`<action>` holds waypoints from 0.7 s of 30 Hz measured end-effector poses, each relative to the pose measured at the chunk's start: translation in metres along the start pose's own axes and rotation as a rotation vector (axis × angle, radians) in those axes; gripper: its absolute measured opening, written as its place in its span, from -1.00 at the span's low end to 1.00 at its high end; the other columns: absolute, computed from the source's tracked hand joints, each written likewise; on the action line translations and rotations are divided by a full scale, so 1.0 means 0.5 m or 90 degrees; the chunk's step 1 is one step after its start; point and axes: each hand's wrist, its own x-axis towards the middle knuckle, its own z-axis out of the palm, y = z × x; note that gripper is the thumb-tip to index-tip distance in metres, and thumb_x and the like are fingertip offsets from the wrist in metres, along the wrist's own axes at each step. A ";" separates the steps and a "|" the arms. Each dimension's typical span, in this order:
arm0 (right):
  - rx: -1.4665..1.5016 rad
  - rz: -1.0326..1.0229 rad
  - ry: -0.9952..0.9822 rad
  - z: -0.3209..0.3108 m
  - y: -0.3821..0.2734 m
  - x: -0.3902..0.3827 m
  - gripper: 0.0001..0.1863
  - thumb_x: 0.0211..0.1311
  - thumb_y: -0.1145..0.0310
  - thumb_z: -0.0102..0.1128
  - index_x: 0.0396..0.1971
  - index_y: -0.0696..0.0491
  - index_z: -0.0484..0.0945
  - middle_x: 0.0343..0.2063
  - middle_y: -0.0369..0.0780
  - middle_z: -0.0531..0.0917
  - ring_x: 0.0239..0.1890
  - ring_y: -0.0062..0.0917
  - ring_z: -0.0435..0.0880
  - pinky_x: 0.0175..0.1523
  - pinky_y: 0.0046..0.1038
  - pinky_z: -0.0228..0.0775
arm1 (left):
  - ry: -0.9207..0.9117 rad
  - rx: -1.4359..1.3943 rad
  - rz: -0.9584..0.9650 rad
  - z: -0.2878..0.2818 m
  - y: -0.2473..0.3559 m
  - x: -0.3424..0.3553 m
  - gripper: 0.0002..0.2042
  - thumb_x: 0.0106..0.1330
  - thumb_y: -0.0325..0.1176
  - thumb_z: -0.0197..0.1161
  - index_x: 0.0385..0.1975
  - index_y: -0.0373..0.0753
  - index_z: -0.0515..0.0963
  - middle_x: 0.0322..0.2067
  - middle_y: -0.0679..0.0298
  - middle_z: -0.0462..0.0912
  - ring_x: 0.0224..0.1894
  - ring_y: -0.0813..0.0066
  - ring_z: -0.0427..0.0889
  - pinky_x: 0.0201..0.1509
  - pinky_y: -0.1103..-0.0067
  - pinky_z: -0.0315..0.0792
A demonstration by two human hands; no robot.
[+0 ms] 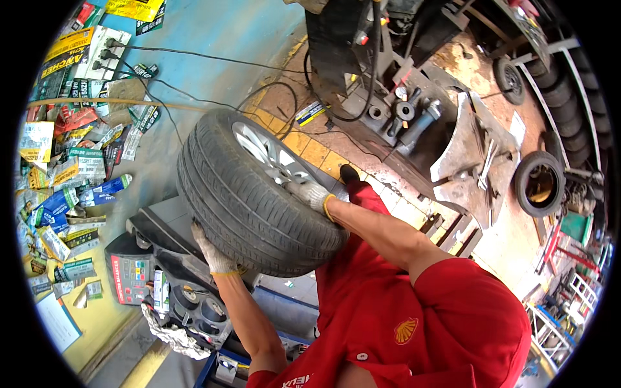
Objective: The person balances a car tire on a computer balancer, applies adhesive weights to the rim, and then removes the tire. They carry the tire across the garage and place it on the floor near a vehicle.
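Firmly, gloved fingers gripped a car wheel: the left hand (212,253) cupped the tread from below, the right hand (312,193) pressed its silver rim side. The wheel (249,194) was held upright above a grey wheel balancer (165,262), left of a tyre-changing machine (394,110) farther off.

Bright, even daylight, soft shadows, sharp centre, strong fisheye bending at edges.
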 end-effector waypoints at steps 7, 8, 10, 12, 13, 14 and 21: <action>0.214 -0.074 0.145 -0.001 0.187 0.009 -0.44 0.32 -0.06 0.17 0.04 0.10 0.74 -0.04 -0.11 0.79 -0.02 -0.29 0.74 0.07 -0.28 0.48 | -0.183 0.010 -0.052 0.057 -0.044 0.004 -0.19 0.35 0.28 0.17 0.46 -0.17 0.32 0.40 0.14 0.42 0.38 0.06 0.43 0.43 0.17 0.38; 0.231 -0.130 0.197 -0.007 0.129 -0.117 -0.51 0.35 0.02 0.16 0.05 0.07 0.73 -0.09 -0.14 0.79 -0.06 -0.32 0.74 0.04 -0.27 0.47 | -0.183 -0.019 -0.120 0.074 -0.049 -0.016 -0.19 0.34 0.22 0.21 0.47 -0.18 0.30 0.42 0.13 0.38 0.40 0.06 0.41 0.45 0.16 0.36; 0.279 -0.100 0.263 0.025 0.208 -0.158 -0.53 0.39 0.04 0.14 0.09 0.03 0.70 -0.13 -0.17 0.79 -0.07 -0.32 0.74 0.06 -0.26 0.47 | -0.251 0.007 -0.188 0.076 -0.058 -0.045 -0.20 0.36 0.21 0.20 0.47 -0.19 0.29 0.44 0.12 0.36 0.41 0.06 0.39 0.46 0.15 0.35; 0.218 -0.025 0.302 0.004 0.183 -0.261 -0.55 0.38 0.06 0.17 0.09 0.03 0.71 -0.13 -0.17 0.79 -0.09 -0.33 0.74 0.04 -0.27 0.48 | -0.319 0.033 -0.148 0.067 -0.092 -0.061 -0.21 0.37 0.22 0.18 0.47 -0.19 0.27 0.46 0.12 0.31 0.43 0.07 0.36 0.46 0.15 0.34; 0.285 -0.001 0.322 0.016 0.215 -0.279 -0.56 0.39 0.08 0.18 0.09 0.05 0.70 -0.09 -0.15 0.78 -0.05 -0.35 0.72 0.05 -0.31 0.47 | -0.358 0.057 -0.154 0.065 -0.114 -0.067 -0.20 0.37 0.23 0.19 0.48 -0.18 0.27 0.46 0.12 0.31 0.43 0.07 0.35 0.47 0.15 0.33; 0.351 0.004 0.324 0.022 0.251 -0.306 -0.56 0.39 0.08 0.18 0.09 0.05 0.70 -0.07 -0.15 0.77 -0.03 -0.36 0.71 0.05 -0.32 0.47 | -0.395 0.080 -0.159 0.065 -0.138 -0.074 -0.18 0.36 0.24 0.20 0.48 -0.17 0.26 0.46 0.13 0.30 0.44 0.08 0.35 0.48 0.15 0.32; 0.201 -0.157 0.467 0.125 0.698 -0.307 -0.53 0.63 0.06 -0.08 0.25 0.03 0.59 0.10 -0.11 0.71 0.16 -0.38 0.65 0.27 -0.37 0.41 | -0.417 0.286 -0.294 0.141 -0.284 -0.221 -0.13 0.31 0.25 0.27 0.52 -0.14 0.24 0.44 0.12 0.36 0.42 0.07 0.38 0.50 0.10 0.28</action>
